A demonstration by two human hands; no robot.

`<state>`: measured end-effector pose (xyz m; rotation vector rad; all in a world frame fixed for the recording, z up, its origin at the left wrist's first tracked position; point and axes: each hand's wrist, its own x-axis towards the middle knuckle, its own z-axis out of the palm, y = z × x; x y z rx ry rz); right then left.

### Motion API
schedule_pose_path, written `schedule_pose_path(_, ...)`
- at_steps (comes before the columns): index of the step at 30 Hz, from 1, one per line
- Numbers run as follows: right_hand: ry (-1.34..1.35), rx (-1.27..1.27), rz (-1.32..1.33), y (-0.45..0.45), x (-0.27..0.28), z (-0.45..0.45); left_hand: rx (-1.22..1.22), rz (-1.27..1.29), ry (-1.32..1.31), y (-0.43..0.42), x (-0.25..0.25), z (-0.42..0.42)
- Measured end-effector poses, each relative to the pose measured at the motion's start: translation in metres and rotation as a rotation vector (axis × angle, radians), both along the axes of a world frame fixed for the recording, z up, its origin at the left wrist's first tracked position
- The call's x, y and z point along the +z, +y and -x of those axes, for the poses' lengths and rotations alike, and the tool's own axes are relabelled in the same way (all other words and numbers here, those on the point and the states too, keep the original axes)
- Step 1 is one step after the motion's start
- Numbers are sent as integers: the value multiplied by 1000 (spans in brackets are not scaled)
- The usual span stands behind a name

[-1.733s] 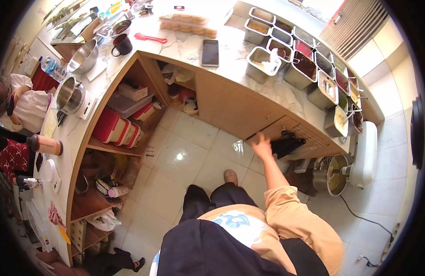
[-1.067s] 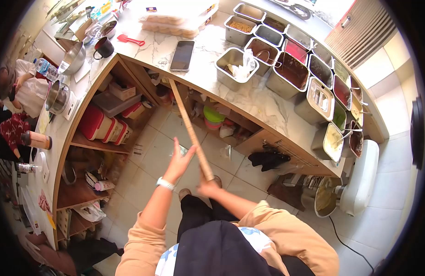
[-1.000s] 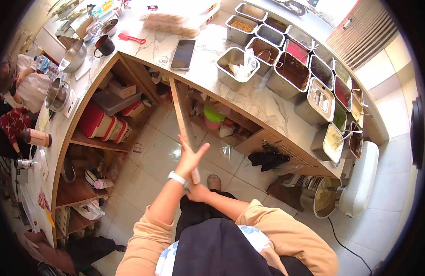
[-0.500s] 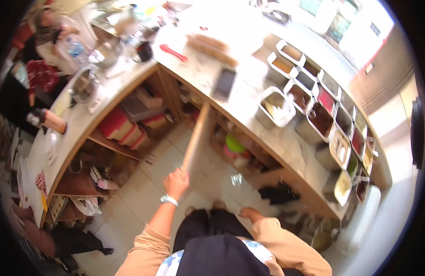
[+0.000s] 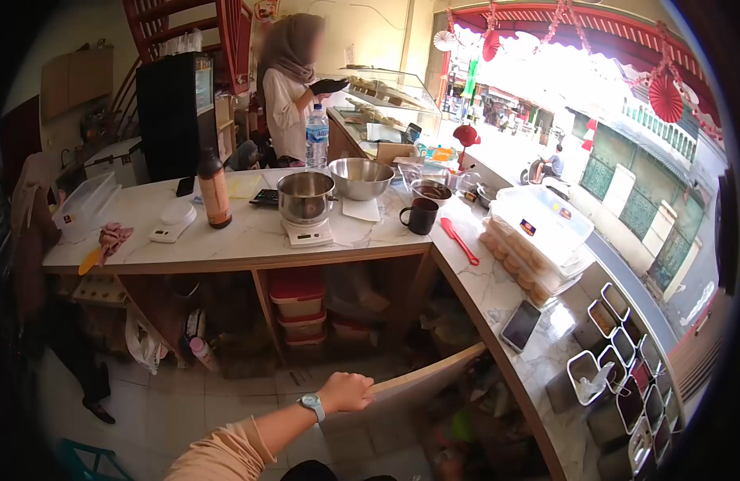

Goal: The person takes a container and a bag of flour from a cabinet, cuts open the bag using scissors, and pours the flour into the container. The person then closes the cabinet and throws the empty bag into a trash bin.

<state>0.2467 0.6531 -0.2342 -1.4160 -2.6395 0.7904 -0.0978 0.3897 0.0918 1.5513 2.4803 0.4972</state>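
My left hand (image 5: pixel 347 391), with a watch (image 5: pixel 313 406) on the wrist, is closed around the free end of an open wooden cabinet door (image 5: pixel 434 372). The door stands out from below the right-hand counter (image 5: pixel 490 298). Inside the shaded cupboard behind it, a green thing (image 5: pixel 464 426) shows dimly. My right hand is out of view. On the counter above the door lies a dark phone (image 5: pixel 521 325).
A metal pot (image 5: pixel 306 198) rests on a kitchen scale (image 5: pixel 308 232) beside a steel bowl (image 5: pixel 360 178). Several topping containers (image 5: pixel 633 401) line the right counter near a plastic box (image 5: pixel 538 240). One person (image 5: pixel 288 112) stands behind the counter; another (image 5: pixel 35 216) is at left.
The view has swung up and left, bringing the far counter and room into sight. My left hand keeps its hold on the door, while my right hand has left the view.
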Motion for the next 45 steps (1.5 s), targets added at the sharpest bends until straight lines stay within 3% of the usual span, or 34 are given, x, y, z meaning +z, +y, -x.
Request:
schedule_pose_path(8,296,31,-484,65,-65,31,-170,-92,168,14,-20,46)
schedule_pose_path(13,437,46,-535,97,-138,12,-188,-81,446,13,-22,53)
schedule_pose_path(18,596,67,-706,123,-187,8,-103,-58,545,18,-27,46)
schedule_pose_path(20,543,96,-698,136,-196,1,-66,-75,570,21,-34,48)
schedule_pose_path(21,528,106,-690,142,-196,5,-47,-78,594,24,-33,52)
schedule_pose_path(24,529,244,-695,95,-120,15,-37,-65,521,22,-27,49)
schedule_pose_path(28,354,229,-598,119,-146,11,-27,-122,516,19,-31,34)
schedule_pose_path(30,306,213,-618,101,-111,14,22,-101,490,16,-29,22)
schedule_pose_path(36,140,238,-571,100,-89,10,49,-149,535,13,-33,13)
schedule_pose_path(42,26,396,-677,127,-102,22,67,-131,512,13,-34,8)
schedule_pose_path(45,-46,340,-633,128,-102,31,96,-123,499,10,-31,6)
